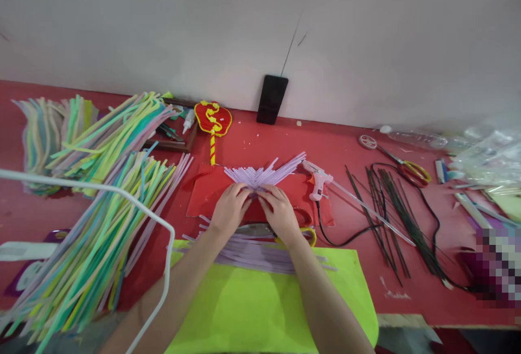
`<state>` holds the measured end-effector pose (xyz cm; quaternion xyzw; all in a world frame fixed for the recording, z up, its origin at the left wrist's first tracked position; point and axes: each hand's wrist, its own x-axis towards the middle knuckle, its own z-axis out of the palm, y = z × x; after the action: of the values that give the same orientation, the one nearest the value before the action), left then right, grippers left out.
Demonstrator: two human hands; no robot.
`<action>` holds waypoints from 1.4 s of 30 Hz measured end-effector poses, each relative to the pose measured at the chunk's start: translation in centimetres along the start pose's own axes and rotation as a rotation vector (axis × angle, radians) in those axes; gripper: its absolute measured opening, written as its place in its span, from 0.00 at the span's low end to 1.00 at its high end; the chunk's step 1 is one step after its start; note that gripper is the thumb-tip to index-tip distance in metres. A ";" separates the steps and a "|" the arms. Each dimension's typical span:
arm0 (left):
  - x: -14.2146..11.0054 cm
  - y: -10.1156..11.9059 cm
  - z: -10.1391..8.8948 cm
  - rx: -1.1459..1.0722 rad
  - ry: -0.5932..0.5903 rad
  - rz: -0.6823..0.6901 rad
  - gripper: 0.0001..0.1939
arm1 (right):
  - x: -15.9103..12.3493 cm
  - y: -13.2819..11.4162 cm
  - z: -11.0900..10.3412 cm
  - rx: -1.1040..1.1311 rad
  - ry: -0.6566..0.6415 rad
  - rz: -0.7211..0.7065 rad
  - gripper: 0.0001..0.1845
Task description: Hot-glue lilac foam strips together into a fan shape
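Strips in green, yellow, blue and pink spread in loose bundles over the left of the frame, on the red desk. Right of them, in the upper left, you have a dark-framed tray with a small white bottle in it, then a red fan-shaped ornament with yellow trim, its striped handle pointing towards you.

Your left hand is partly curled at the centre, its thumb and fingertips pinching the lower end of the lilac piece. That piece is over a red board in the middle of the frame. Its strips already fan out in a V, but the tips are uneven, and it seems only partly made up. You have plenty of loose lilac strips below it, near the yellow-green sheet, not joined to the piece. Whether any glue holds the V together, you cannot tell from here.

Your right hand mirrors the left, fingers bent in and pinching the same base from the other side; neither hand is spread wide. Partly hidden by it lie yellow-handled scissors. Just right of the piece rests the pink glue gun, out of your hands, and further right are dark stems.
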<state>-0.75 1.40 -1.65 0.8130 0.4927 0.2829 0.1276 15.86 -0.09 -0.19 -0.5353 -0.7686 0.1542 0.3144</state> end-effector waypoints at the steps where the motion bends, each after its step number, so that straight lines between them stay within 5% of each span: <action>1: 0.0 0.0 0.0 -0.010 0.000 -0.003 0.11 | 0.0 0.0 0.0 0.004 -0.003 -0.001 0.14; 25: 0.1 -0.3 0.0 -0.159 -0.079 0.001 0.13 | -0.2 -0.1 -0.1 0.008 -0.048 0.047 0.14; 42: 0.4 -0.2 -0.1 -0.200 -0.080 -0.001 0.16 | 0.0 -0.3 1.1 -0.021 0.049 0.138 0.09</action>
<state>-0.79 1.81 -1.57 0.8068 0.4567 0.2978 0.2277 14.97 -0.11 -0.83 -0.5939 -0.7237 0.1543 0.3159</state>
